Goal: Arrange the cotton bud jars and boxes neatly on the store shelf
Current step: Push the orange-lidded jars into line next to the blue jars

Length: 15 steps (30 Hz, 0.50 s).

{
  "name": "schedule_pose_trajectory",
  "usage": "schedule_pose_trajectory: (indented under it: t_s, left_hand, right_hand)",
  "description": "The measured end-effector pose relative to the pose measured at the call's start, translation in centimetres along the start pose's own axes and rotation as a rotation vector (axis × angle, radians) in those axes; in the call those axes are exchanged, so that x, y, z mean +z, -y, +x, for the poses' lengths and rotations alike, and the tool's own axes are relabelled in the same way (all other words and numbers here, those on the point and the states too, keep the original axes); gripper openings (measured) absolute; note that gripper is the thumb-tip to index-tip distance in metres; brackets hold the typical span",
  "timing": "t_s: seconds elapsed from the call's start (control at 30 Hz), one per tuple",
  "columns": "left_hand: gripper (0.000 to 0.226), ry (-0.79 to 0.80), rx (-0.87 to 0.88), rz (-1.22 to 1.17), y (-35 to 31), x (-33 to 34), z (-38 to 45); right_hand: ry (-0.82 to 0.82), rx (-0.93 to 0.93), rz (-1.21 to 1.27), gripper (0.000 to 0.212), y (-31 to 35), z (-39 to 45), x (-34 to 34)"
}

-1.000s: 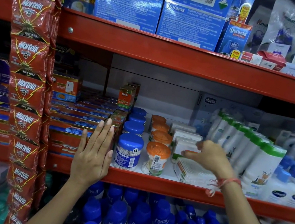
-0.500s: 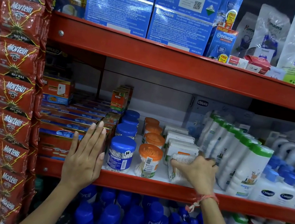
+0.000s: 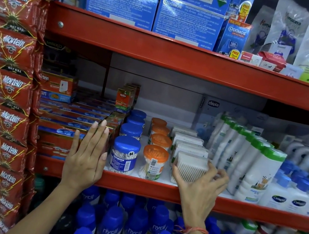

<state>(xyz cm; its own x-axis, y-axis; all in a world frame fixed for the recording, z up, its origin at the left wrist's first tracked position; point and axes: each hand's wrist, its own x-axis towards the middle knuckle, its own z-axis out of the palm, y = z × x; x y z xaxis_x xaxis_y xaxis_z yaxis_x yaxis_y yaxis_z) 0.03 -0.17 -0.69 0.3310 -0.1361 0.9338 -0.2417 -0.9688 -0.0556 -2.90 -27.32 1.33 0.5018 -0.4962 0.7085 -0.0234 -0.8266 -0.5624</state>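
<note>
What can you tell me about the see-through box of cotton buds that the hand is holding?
The front cotton bud box is a clear plastic square packed with white-tipped buds standing side by side. It stands at the front of a row of matching boxes on the middle shelf, right of the orange-lidded jar. The right hand grips it, thumb on its left edge, fingers on its right.
</note>
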Motion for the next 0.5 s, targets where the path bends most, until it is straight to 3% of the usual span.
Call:
schedule_pose_trajectory:
  t_s: [0.2, 0.3, 0.33, 0.4, 0.5]
  left_hand:
    - [0.056, 0.013, -0.013, 0.015, -0.2, 0.1, -0.2]
    - [0.055, 0.017, -0.018, 0.007, -0.4, -0.1, 0.0]
    - [0.055, 0.020, -0.018, 0.008, -0.3, -0.1, 0.0]
    - [0.055, 0.028, -0.016, 0.003, -0.2, -0.1, 0.0]
    - [0.055, 0.038, -0.013, -0.004, -0.1, -0.1, -0.1]
  right_hand:
    - [-0.004, -0.044, -0.152, 0.096, -0.1, 0.3, -0.3]
    - [-0.033, -0.263, 0.080, 0.067, 3.3, 1.8, -1.7]
    - [0.049, -0.356, 0.205, 0.055, 5.2, 2.6, -2.4]
    - [0.383, -0.555, 0.346, 0.039, 8.9, 4.6, -3.3]
    - [0.988, -0.829, 0.207, 0.050, 13.5, 7.4, -3.0]
